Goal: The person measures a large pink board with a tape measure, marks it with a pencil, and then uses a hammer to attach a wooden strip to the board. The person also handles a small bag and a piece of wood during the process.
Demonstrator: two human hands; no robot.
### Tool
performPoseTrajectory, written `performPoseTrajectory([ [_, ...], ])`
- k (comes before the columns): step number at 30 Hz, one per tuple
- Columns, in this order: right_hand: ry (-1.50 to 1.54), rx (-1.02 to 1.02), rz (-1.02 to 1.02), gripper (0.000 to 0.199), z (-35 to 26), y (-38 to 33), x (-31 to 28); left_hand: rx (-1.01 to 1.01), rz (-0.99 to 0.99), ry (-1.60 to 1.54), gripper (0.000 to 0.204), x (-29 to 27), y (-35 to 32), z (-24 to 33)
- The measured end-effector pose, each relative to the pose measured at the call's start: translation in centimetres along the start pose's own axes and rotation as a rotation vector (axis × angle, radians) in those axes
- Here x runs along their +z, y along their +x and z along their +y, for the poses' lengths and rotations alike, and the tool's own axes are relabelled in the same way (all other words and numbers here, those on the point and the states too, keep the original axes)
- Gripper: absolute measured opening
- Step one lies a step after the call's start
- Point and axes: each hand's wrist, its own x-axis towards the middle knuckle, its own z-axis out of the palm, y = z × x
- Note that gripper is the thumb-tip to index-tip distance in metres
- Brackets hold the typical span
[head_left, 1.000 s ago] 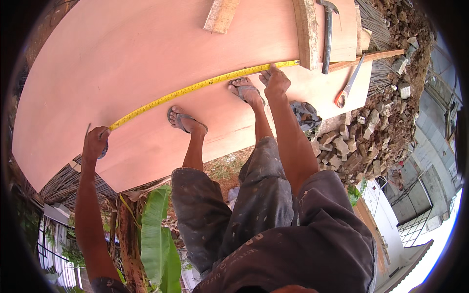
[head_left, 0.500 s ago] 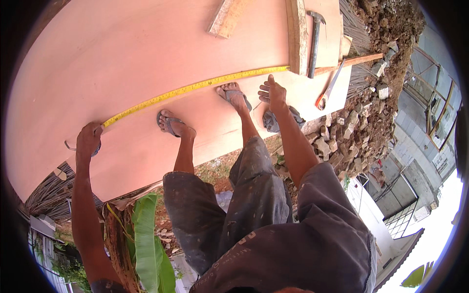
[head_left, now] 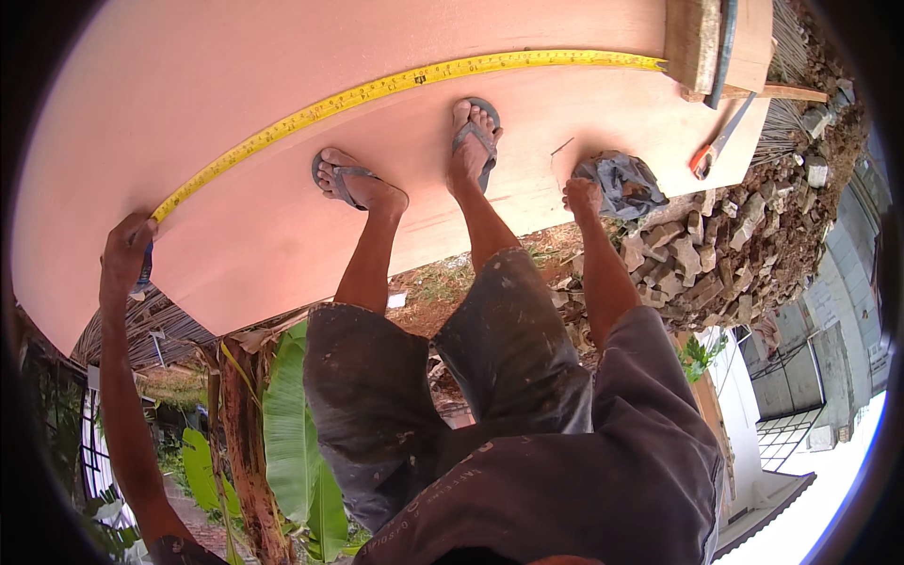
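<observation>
A yellow tape measure [head_left: 420, 79] lies drawn out in a curve over a large pinkish board [head_left: 282, 217]. Its blue-and-dark case sits in my left hand [head_left: 126, 256], closed around it at the board's left side. The tape's far end reaches the base of a wooden block [head_left: 692, 42]. Beside a crumpled dark plastic bag [head_left: 622, 185], my right hand [head_left: 583, 196] is held low with its fingers curled in. Whether anything is inside those fingers, or whether they touch the bag, I cannot make out. A short dark mark [head_left: 562, 146] shows on the board nearby.
My sandalled feet [head_left: 353, 184] stand on the board. A hammer's handle [head_left: 723, 52] and an orange-handled saw [head_left: 720, 139] lie at the right, by a wooden strip [head_left: 786, 92]. Broken rubble [head_left: 697, 250] borders the board; a banana plant [head_left: 287, 424] grows below its left part.
My right hand has drawn back from near the tape's far end to the dark bag, its spread fingers now curled. My left hand still holds the tape case. The whole view has shifted.
</observation>
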Motion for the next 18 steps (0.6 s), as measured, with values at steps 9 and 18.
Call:
performPoseTrajectory([
  [9,-0.173,-0.025,0.209,0.031,-4.4,12.0,4.7,-0.036,-0.048,-0.065,0.032,-2.5,-1.8,-4.8],
  [18,-0.428,-0.701,0.223,0.027,-10.0,4.0,3.8,-0.089,-0.072,-0.057,0.027,-0.9,-1.9,1.3],
])
